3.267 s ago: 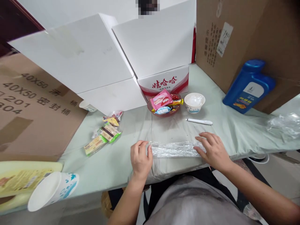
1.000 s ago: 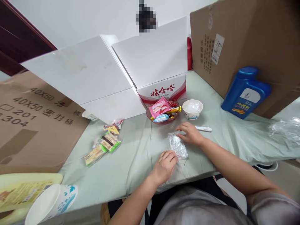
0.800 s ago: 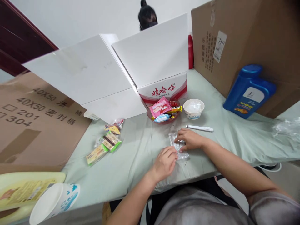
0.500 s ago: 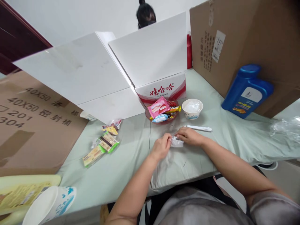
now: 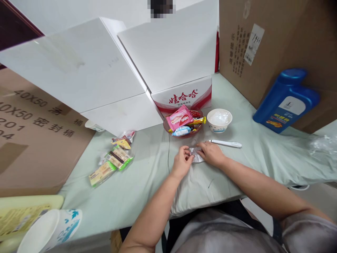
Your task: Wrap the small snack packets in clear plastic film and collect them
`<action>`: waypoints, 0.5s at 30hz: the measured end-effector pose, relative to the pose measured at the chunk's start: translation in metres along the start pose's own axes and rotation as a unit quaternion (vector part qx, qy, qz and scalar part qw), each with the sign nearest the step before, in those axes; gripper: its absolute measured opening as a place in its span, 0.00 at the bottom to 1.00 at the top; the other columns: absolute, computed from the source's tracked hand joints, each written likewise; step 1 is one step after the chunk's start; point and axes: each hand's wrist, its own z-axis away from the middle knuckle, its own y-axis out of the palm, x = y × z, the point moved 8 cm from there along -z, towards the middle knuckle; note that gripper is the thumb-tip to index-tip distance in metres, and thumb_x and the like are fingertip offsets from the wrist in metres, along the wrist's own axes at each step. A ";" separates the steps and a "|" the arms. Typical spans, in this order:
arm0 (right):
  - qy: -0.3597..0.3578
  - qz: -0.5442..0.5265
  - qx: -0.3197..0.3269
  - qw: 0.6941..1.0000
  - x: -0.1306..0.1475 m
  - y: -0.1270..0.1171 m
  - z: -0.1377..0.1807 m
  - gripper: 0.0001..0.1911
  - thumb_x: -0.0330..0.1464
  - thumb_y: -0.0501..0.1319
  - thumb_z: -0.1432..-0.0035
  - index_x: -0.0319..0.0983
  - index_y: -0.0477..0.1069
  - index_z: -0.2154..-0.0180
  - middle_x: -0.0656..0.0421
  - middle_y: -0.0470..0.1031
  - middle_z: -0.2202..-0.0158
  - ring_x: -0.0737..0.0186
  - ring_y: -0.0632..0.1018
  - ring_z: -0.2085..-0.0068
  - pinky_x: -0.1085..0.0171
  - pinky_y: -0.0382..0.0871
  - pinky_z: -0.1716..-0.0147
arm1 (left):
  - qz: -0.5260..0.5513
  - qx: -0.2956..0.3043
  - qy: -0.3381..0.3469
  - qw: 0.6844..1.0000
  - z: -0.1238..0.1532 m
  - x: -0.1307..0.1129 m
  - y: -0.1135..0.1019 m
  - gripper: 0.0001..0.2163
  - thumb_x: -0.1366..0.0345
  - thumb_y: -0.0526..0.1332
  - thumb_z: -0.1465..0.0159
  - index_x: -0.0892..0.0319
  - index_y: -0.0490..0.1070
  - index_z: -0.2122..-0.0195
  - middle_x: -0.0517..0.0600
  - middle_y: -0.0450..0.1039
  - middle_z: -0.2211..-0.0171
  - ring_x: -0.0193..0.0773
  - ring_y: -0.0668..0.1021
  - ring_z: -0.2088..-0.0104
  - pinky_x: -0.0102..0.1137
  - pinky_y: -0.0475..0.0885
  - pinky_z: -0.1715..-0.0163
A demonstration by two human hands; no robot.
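A small piece of clear, crinkled plastic, perhaps a bag, [image 5: 197,157] lies on the green cloth between my hands. My left hand [image 5: 182,162] has its curled fingers closed on the plastic's left edge. On the other side, my right hand [image 5: 213,153] presses its fingers together on the plastic's right part. Just beyond the right hand lies a slim white-handled tool [image 5: 225,143]. Behind it stands a paper bowl [image 5: 219,120] holding clear plastic. A reddish glass bowl [image 5: 172,135] is heaped with wrapped snacks, a pink packet [image 5: 179,118] on top.
Several packaged snacks [image 5: 119,158] lie to the left. A large paper cup [image 5: 70,225] tilts at the lower left by a yellow bottle [image 5: 28,214]. White boxes [image 5: 168,52] stand behind, a blue bottle [image 5: 286,102] and brown carton [image 5: 263,45] right. Another person's head is behind the boxes.
My view has tipped slightly downward. Both hands have shifted a little on the clear plastic, which now lies flatter between them.
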 end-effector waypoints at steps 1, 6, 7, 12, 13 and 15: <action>-0.005 0.007 -0.003 1.000 0.000 0.000 0.000 0.15 0.36 0.57 0.36 0.36 0.70 0.50 0.50 0.77 0.59 0.54 0.74 0.54 0.62 0.63 0.57 | -0.020 0.000 0.002 1.000 0.000 0.000 0.001 0.16 0.71 0.62 0.43 0.57 0.62 0.54 0.44 0.71 0.69 0.29 0.74 0.77 0.26 0.71 0.71; -0.006 0.020 -0.014 1.000 -0.001 -0.001 -0.002 0.15 0.38 0.60 0.38 0.36 0.72 0.53 0.51 0.77 0.58 0.53 0.73 0.55 0.60 0.63 0.56 | -0.217 -0.039 0.143 0.965 0.010 -0.026 0.000 0.13 0.75 0.61 0.44 0.57 0.70 0.59 0.53 0.71 0.56 0.41 0.77 0.59 0.38 0.73 0.57; -0.007 0.020 -0.016 1.000 -0.001 -0.001 -0.002 0.15 0.38 0.60 0.38 0.36 0.72 0.53 0.51 0.77 0.59 0.53 0.73 0.55 0.60 0.63 0.56 | -0.256 -0.032 0.187 0.948 0.013 -0.034 0.003 0.12 0.75 0.61 0.44 0.57 0.71 0.59 0.55 0.70 0.53 0.45 0.75 0.54 0.41 0.71 0.53; 0.027 0.023 -0.063 0.997 -0.016 -0.013 -0.001 0.10 0.32 0.58 0.38 0.36 0.74 0.57 0.50 0.76 0.61 0.52 0.73 0.57 0.59 0.64 0.58 | -0.308 0.047 0.249 0.917 0.016 -0.038 0.015 0.10 0.74 0.58 0.41 0.57 0.72 0.59 0.54 0.73 0.54 0.47 0.72 0.49 0.43 0.70 0.50; 0.031 0.018 -0.090 0.995 -0.019 -0.019 0.000 0.09 0.30 0.57 0.38 0.36 0.74 0.58 0.49 0.75 0.61 0.52 0.73 0.57 0.58 0.65 0.57 | -0.304 0.049 0.241 0.920 0.015 -0.036 0.014 0.10 0.74 0.59 0.41 0.57 0.72 0.59 0.54 0.73 0.55 0.47 0.72 0.50 0.43 0.70 0.51; -0.017 -0.014 -0.132 0.991 -0.015 -0.028 0.003 0.10 0.29 0.57 0.39 0.36 0.74 0.57 0.48 0.75 0.58 0.52 0.72 0.55 0.57 0.65 0.55 | -0.295 0.055 0.234 0.925 0.012 -0.033 0.012 0.10 0.73 0.59 0.41 0.57 0.73 0.59 0.53 0.73 0.56 0.46 0.72 0.51 0.42 0.70 0.51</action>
